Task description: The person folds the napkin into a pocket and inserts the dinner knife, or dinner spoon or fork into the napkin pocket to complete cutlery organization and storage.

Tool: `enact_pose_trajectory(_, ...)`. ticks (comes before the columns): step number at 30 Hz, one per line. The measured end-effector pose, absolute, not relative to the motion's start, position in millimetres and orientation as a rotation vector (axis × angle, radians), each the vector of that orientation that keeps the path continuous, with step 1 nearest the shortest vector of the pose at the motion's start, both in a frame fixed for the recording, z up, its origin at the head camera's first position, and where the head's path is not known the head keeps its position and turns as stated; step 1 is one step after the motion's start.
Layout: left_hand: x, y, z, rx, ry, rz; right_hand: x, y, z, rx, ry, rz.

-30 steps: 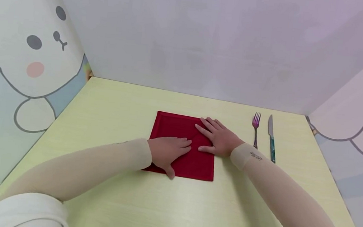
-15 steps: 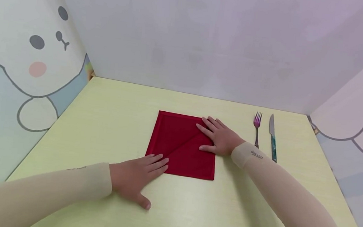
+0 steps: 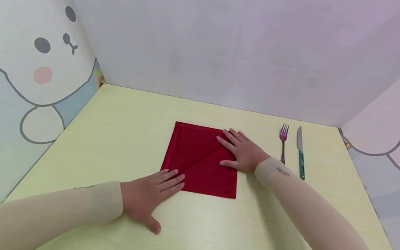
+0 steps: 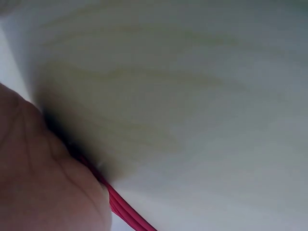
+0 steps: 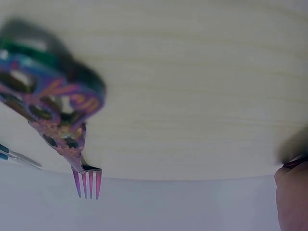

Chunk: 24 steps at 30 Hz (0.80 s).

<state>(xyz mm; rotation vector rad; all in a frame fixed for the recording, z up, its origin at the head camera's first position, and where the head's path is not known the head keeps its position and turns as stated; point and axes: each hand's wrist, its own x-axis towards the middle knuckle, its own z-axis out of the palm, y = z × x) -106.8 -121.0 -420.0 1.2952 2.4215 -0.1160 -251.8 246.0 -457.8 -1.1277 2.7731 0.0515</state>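
A red cloth napkin (image 3: 192, 146), folded into a square, lies flat on the table. From its lower left corner toward the upper right runs a diagonal crease or fold edge. My left hand (image 3: 145, 195) rests with straight fingers over that lower left corner, its palm and thumb on the table. At the upper right corner my right hand (image 3: 245, 153) presses on the cloth, fingers spread. Both hands cover the corners beneath them. In the left wrist view a layered red edge of the napkin (image 4: 126, 211) shows beside the left hand (image 4: 45, 178).
Right of the right hand lie a purple-tinted fork (image 3: 283, 136) and a knife (image 3: 301, 151) with a green handle. The fork's ornate handle (image 5: 57, 101) looms close in the right wrist view. Walls stand behind and on both sides of the pale yellow table (image 3: 125, 122).
My left hand has slid from the napkin's middle down and left to its lower left corner, uncovering the diagonal line. The right hand has stayed in place.
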Motion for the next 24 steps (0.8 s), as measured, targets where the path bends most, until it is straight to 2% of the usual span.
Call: enact_pose_trajectory(24,-125,-126,-422,1.338,2.411,-0.074,-254,250,-458,-1.057,2.795,-0.01)
